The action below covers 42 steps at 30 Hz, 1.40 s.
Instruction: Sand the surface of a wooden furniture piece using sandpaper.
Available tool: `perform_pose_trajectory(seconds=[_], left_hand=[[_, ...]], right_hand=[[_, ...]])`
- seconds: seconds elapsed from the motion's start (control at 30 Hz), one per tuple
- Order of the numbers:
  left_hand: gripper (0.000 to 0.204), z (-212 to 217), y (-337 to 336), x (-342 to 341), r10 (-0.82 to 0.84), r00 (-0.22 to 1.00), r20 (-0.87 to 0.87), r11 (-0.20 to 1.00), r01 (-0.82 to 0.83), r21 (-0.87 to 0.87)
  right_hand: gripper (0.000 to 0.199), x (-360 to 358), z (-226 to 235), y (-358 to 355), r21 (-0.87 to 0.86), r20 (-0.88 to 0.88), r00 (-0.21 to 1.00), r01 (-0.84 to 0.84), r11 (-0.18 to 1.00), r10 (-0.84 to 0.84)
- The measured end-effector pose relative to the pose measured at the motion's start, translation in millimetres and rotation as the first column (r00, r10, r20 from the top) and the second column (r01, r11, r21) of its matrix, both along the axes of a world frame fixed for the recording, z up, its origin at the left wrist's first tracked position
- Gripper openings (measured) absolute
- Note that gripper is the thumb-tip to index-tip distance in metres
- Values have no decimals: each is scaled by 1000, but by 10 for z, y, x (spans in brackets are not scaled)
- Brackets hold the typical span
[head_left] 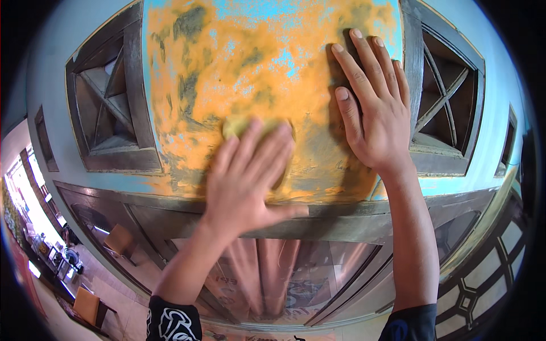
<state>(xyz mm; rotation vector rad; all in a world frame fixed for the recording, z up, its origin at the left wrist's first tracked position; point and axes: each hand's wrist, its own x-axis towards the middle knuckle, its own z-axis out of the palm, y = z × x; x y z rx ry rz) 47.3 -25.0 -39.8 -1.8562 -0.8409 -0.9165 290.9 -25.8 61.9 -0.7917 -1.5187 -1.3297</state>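
Note:
A wall panel (244,79) in front of me is covered with patchy orange paint, with bright blue showing through and dark grey smears. My left hand (244,170) presses a yellow pad (230,126) flat against its lower middle. The hand is blurred by motion and covers most of the pad, so I cannot tell whether it is a sponge or sanding sheet. Higher up, my right hand (375,108) rests palm down on the panel's right side, fingers stretched and a little apart, holding nothing.
Dark wooden vents with crossed bars flank the panel, one at left (111,96) and one at right (446,91). Below runs a dark wooden frame (330,213) with glass panes. Chairs, including an orange-brown one (86,307), stand at lower left.

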Motion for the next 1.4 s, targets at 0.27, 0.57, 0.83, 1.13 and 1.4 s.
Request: perform_pose_trajectory(seconds=[0.27, 0.57, 0.83, 1.13, 1.4], left_hand=[[115, -252, 26, -15, -100, 985, -138, 993, 108, 51], [109, -373, -24, 43, -98, 989, -113, 995, 99, 8], [108, -46, 5, 5, -61, 996, 64, 998, 62, -8], [105, 170, -24, -112, -37, 990, 140, 999, 33, 32], [106, 142, -38, -60, -96, 993, 76, 995, 98, -25]], right_hand=[[48, 1, 19, 3, 30, 8, 1000, 7, 1000, -7], [49, -10, -1, 15, 21, 0, 1000, 18, 1000, -18], [50, 9, -15, -9, 1, -3, 999, 33, 999, -33], [49, -13, -13, -30, -15, -12, 999, 31, 999, -31], [50, 6, -16, -12, -9, -8, 999, 43, 999, -43]])
